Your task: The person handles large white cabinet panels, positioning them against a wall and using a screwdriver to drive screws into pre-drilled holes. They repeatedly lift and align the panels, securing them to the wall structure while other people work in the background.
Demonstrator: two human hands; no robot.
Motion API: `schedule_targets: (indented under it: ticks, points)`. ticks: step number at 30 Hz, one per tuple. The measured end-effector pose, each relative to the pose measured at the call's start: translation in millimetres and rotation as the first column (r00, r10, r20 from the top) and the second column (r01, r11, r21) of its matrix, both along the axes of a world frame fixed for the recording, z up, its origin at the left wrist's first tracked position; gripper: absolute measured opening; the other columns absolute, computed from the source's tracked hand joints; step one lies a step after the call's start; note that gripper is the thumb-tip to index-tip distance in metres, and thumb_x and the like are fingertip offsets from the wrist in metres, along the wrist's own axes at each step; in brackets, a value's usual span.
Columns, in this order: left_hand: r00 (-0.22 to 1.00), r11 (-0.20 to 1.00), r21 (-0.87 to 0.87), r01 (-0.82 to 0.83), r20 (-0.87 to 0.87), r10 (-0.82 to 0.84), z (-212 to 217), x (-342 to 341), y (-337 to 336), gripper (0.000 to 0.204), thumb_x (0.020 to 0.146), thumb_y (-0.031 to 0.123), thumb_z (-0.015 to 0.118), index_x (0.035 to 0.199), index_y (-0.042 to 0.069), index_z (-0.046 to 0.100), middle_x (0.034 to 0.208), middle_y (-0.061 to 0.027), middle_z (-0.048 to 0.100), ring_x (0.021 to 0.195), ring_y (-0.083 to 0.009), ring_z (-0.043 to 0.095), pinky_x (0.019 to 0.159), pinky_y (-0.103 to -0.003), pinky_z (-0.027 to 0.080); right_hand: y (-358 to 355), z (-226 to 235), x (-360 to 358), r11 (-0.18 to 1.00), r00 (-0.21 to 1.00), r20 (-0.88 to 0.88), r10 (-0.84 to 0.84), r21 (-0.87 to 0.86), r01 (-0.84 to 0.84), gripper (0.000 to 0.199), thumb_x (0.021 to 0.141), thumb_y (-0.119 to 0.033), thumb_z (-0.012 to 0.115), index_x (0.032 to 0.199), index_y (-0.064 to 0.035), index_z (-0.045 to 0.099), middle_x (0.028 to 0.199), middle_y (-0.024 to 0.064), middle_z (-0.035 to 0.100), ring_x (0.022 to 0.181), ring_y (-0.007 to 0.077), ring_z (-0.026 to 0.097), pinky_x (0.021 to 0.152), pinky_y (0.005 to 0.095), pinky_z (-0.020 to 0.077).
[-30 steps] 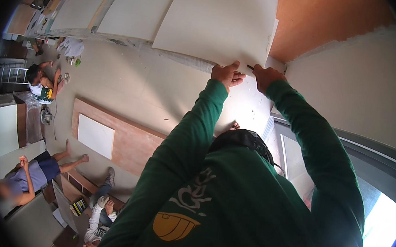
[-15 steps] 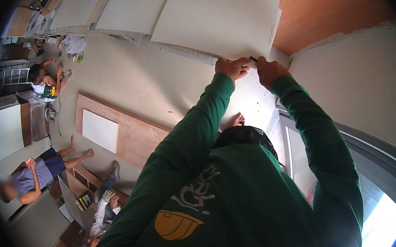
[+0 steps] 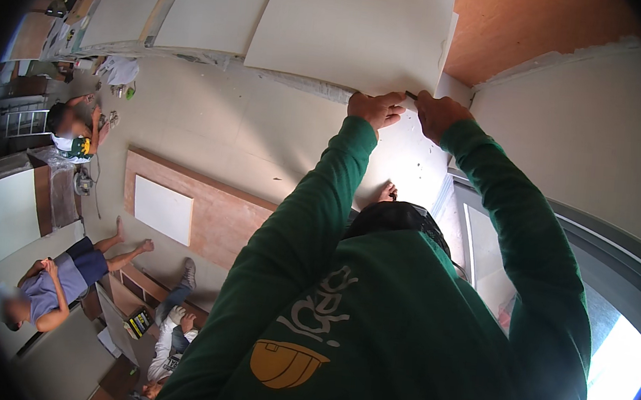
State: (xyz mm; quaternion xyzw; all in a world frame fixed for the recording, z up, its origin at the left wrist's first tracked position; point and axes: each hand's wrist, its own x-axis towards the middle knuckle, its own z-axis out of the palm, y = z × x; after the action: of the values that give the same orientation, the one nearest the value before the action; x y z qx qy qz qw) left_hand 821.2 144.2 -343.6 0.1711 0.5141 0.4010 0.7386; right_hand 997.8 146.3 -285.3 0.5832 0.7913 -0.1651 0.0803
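Note:
A large white panel (image 3: 350, 31), one of several on the raised unit, spans the upper middle. At its lower right corner my left hand (image 3: 376, 110) is closed, fingers curled at the edge. Just to the right, my right hand (image 3: 442, 117) is closed around a small slim dark tool (image 3: 411, 95). The tool's tip points left toward the panel's corner and my left fingers. Most of the tool is hidden inside my right hand, so its kind cannot be made out.
On the floor lies a brown wooden board (image 3: 228, 211) with a white sheet (image 3: 163, 209) on it. A framed glass door (image 3: 499, 250) stands at right. Co-workers are at left: one crouching (image 3: 75, 133), one in a purple shirt (image 3: 61, 284), one in white (image 3: 166, 346).
My hands and the dark tool stay at the panel's corner with barely any shift. The co-worker in purple has moved their hands slightly.

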Motion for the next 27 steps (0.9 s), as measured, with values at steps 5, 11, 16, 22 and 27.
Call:
schedule_targets:
  ticks: [5, 11, 16, 22, 27]
  points:
    - [1.0, 0.999, -0.049, 0.016, -0.02, -0.017, 2.0, -0.2, 2.6, 0.032, 0.082, 0.017, 0.077, 0.105, -0.003, 0.067, 0.104, -0.0126, 0.067, 0.1, -0.0294, 0.071, 0.092, -0.04, 0.057, -1.7, 5.7, -1.4, 0.999, 1.0, -0.005, -0.029, -0.043, 0.029, 0.02, 0.103, -0.029, 0.049, 0.107, -0.0103, 0.053, 0.073, 0.0212, 0.068, 0.069, 0.0447, 0.067, 0.066, 0.055, 0.0543]
    - [0.998, 0.991, -0.125, 0.055, -0.014, -0.057, 10.6, -7.0, 3.5, 0.039, 0.081, 0.024, 0.075, 0.108, -0.001, 0.064, 0.113, -0.0133, 0.056, 0.104, -0.0358, 0.069, 0.091, -0.046, 0.056, 2.1, -8.5, 6.1, 0.999, 0.998, -0.042, 0.04, 0.024, -0.039, 0.027, 0.101, -0.034, 0.052, 0.11, -0.0081, 0.055, 0.089, 0.0268, 0.068, 0.078, 0.0461, 0.068, 0.07, 0.0539, 0.0545]
    - [0.994, 0.988, -0.111, 0.105, -0.009, -0.107, 13.2, -10.6, 5.6, 0.042, 0.08, 0.026, 0.077, 0.11, 0.0, 0.065, 0.122, -0.0151, 0.053, 0.105, -0.0379, 0.068, 0.092, -0.048, 0.055, 10.1, -11.9, -3.7, 0.809, 0.795, -0.222, -0.565, 0.039, 0.586, 0.065, 0.081, -0.052, 0.068, 0.115, 0.0024, 0.059, 0.109, 0.0262, 0.069, 0.094, 0.0376, 0.071, 0.083, 0.0434, 0.0573]
    - [0.998, 0.992, -0.112, 0.056, -0.036, -0.061, 13.1, -5.7, 2.4, 0.045, 0.076, 0.025, 0.082, 0.107, -0.003, 0.066, 0.123, -0.0191, 0.056, 0.104, -0.0354, 0.069, 0.094, -0.046, 0.055, 34.9, -1.4, -8.0, 0.722, 0.717, -0.164, -0.678, -0.336, 0.605, 0.093, 0.065, -0.06, 0.078, 0.122, 0.0108, 0.057, 0.113, 0.0239, 0.068, 0.1, 0.0313, 0.07, 0.087, 0.0391, 0.0558]
    - [0.999, 0.995, -0.098, -0.001, -0.053, -0.004, 8.9, 0.9, 3.3, 0.037, 0.075, 0.021, 0.082, 0.097, -0.005, 0.066, 0.101, -0.015, 0.063, 0.089, -0.0277, 0.071, 0.083, -0.038, 0.06, 30.2, -6.6, -10.6, 0.707, 0.686, -0.197, -0.701, -0.323, 0.629, 0.094, 0.064, -0.059, 0.078, 0.123, 0.0111, 0.056, 0.119, 0.0258, 0.065, 0.106, 0.0321, 0.067, 0.089, 0.0381, 0.0548]
